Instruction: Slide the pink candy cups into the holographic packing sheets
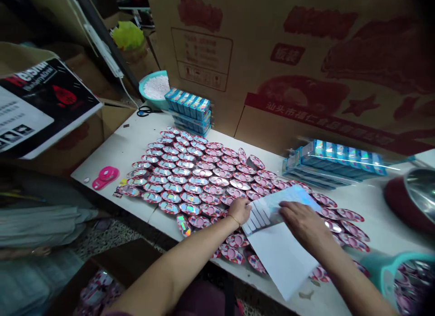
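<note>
A white sheet [283,261] with a shiny printed part and a row of pale strips [260,218], which look like stickers, lies tilted over the oval pieces. My left hand [239,211] pinches its left edge between thumb and fingers. Over the upper middle of the sheet is my right hand [304,223], fingers bent together at the printed part; whether a strip is between the fingertips is hidden. Beneath and around spread rows of small oval pink-and-red packages [210,189] with glossy tops, some showing pale blue labels.
Stacked blue boxes in clear wrap [188,110] stand at the back, more [340,160] at right. A pink punch-like tool [105,176], black scissors [146,111], a bowl of white bits [154,87], a teal basket [384,273] and a dark metal bowl [416,198] are around. A person's sleeve [44,216] shows left.
</note>
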`<control>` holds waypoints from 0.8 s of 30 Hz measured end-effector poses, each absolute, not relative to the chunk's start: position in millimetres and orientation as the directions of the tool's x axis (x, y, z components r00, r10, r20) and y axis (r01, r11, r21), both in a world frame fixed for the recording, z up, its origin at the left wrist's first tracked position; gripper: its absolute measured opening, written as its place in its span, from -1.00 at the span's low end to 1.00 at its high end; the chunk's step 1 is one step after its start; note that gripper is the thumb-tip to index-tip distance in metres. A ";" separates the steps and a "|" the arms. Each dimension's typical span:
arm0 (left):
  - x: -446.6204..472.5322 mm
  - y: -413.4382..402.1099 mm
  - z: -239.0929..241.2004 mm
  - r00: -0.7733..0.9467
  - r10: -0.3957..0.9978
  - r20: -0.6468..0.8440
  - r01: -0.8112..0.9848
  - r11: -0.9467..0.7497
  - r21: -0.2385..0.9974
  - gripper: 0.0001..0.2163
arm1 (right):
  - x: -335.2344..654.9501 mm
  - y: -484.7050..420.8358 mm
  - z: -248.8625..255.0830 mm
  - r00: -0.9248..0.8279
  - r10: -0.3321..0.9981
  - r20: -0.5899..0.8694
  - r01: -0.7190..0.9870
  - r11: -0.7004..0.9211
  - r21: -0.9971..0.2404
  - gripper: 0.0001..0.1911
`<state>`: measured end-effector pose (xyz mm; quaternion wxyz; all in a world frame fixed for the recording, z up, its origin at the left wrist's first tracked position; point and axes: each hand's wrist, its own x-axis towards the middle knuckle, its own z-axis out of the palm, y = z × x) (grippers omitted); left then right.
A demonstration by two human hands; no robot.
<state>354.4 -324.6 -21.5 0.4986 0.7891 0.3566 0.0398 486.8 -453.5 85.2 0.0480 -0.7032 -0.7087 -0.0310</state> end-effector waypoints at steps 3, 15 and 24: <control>345.3 -322.1 -16.6 0.756 0.626 -0.189 0.459 -0.302 0.836 -0.86 | 463.0 -450.6 136.0 0.145 0.984 0.104 0.972 -0.122 -0.199 -0.73; 159.1 -291.0 22.2 0.569 0.527 -0.631 0.027 0.756 0.655 -0.51 | 317.6 -397.0 44.4 0.396 0.773 -0.497 -0.105 -0.499 -0.860 -0.65; 147.0 -294.2 -2.2 0.449 0.618 -0.646 0.157 0.657 0.737 -0.71 | 285.9 -395.5 18.9 0.321 0.759 -0.566 -0.238 -0.514 -0.824 -0.69</control>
